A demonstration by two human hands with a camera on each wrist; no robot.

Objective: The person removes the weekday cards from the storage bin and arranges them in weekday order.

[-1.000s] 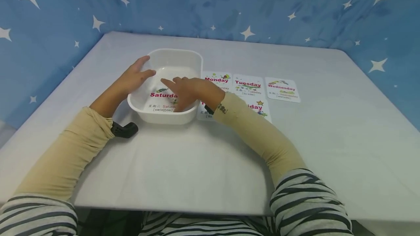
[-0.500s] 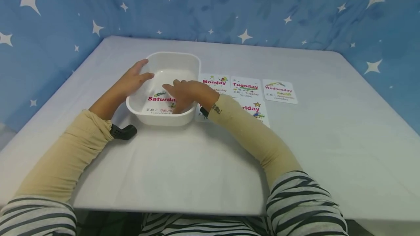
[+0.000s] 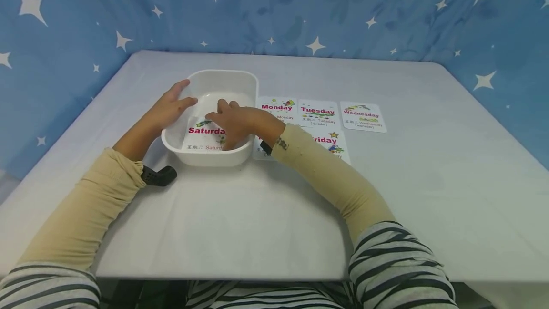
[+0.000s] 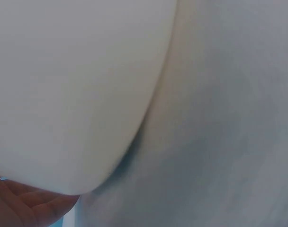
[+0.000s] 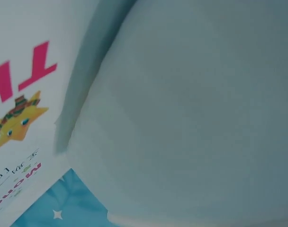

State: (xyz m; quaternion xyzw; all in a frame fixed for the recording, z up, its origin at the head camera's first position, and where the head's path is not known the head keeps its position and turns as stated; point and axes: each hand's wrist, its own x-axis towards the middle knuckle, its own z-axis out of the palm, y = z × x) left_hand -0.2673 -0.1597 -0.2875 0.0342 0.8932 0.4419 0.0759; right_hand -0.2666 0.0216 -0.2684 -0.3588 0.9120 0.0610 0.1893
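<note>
A white plastic tub (image 3: 206,158) stands on the table at centre left. My left hand (image 3: 167,108) grips its left rim, thumb over the inside; fingers (image 4: 44,208) show against the outer wall in the left wrist view. Inside the tub, a white card printed "Saturday" (image 3: 196,138) sits near the front, slightly tilted. My right hand (image 3: 240,123) reaches over the right rim and holds this card at its right side, forefinger across its far part and thumb pointing down near the front. The right fingertips are partly hidden. In the right wrist view the tub's outer wall (image 5: 191,118) fills most of the picture.
Right of the tub lie the Monday (image 3: 276,104), Tuesday (image 3: 318,114) and Wednesday (image 3: 363,123) cards. A Friday card (image 3: 336,154) and another card lie in front, partly under my right forearm. A black device (image 3: 160,176) sits at my left wrist. A starry blue curtain (image 3: 279,8) hangs behind.
The Saturday card, flatter on the tub's floor before, now tilts a little, its far edge showing more. My right hand's forefinger has shifted onto the card. My left hand keeps its grip.
</note>
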